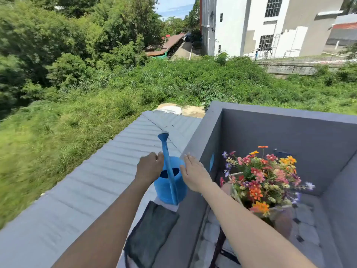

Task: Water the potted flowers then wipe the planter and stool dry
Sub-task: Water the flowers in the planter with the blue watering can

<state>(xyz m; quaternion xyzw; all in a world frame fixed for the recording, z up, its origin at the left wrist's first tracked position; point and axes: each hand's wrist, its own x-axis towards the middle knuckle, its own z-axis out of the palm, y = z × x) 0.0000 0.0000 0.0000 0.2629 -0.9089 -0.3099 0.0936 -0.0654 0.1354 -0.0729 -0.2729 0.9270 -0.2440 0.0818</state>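
Both hands at blue watering can (170,187) on ledge: left hand (149,167) curled by spout, grip unclear; right hand (194,176) open, flat. Risk: can tips off ledge w/ a loose grab, far from flowers (264,180).

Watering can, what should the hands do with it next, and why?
Probably close both hands on the watering can and lift it. The left hand touches its spout side, the right hand is open beside it, neither grips it yet, and the flowers wait to its right.
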